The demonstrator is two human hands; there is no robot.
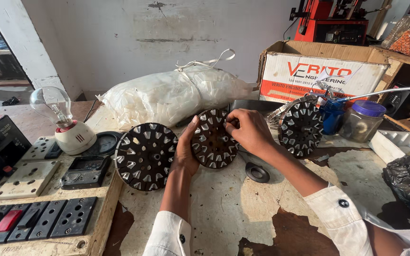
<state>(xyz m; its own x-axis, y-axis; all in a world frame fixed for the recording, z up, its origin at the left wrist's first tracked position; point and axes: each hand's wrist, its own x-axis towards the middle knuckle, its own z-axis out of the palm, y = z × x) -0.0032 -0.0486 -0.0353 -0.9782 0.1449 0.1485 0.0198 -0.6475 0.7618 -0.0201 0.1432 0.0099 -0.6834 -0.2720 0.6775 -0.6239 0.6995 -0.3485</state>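
You held a round slotted metal disc [213, 138] upright above the worn table [224, 204], with its flat face turned toward you and a little upward, so its middle axis pointed back to your chest. Being round, the disc had no clear long axis. Your left hand [185, 150] was closed around its left edge, thumb on the front near the top, and the fingers behind the disc were hidden. Your right hand [248, 130] gripped the upper right edge, with the fingertips curled on the white paper pieces in the slots; I could not tell if they pinched one piece or only pressed it. A second disc [144, 156] leaned just beside your left hand, at the edge of the wooden switch board [34, 208], and a third disc [301, 128] stood near the blue jar [332, 116], partly covered by it. A small dark ring [257, 173] lay on the table under your right wrist. The bag of white pieces [167, 95] was behind the discs.
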